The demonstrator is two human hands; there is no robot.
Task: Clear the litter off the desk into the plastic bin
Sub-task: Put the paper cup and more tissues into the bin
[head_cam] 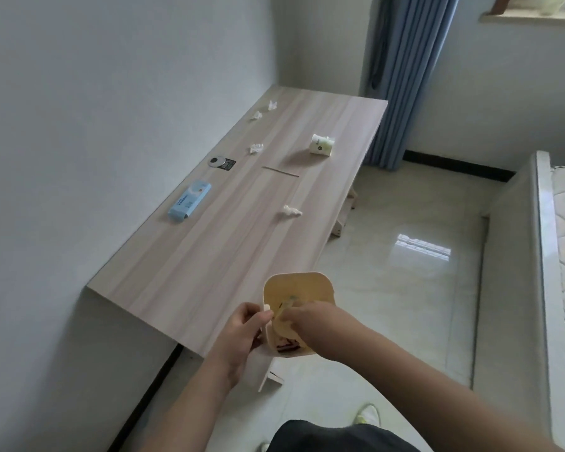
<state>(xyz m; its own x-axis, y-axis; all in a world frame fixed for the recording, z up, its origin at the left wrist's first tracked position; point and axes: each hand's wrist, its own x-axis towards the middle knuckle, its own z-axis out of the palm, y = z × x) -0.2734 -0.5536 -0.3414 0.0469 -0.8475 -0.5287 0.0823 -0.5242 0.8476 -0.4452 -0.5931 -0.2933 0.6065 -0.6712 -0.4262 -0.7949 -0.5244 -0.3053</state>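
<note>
Counting what's on the long pale wood-grain desk point(209, 256): four crumpled white tissue wads point(290, 211), three strung out around 11 o'clock near the wall and one at the middle, plus one white-and-green paper cup point(322, 144) tipped on its side at about 1 o'clock. One light blue flat tissue pack point(190, 200) sits at 10 o'clock, with one small black gadget with a round dial point(221, 162) just past it. One tan squarish plastic bin point(296, 311) is at 6 o'clock off the desk's near corner. The left hand point(242, 334) is curled around the bin's near rim, pinching it. The right hand point(302, 318) reaches inside the bin; can't tell how open its fingers are.
</note>
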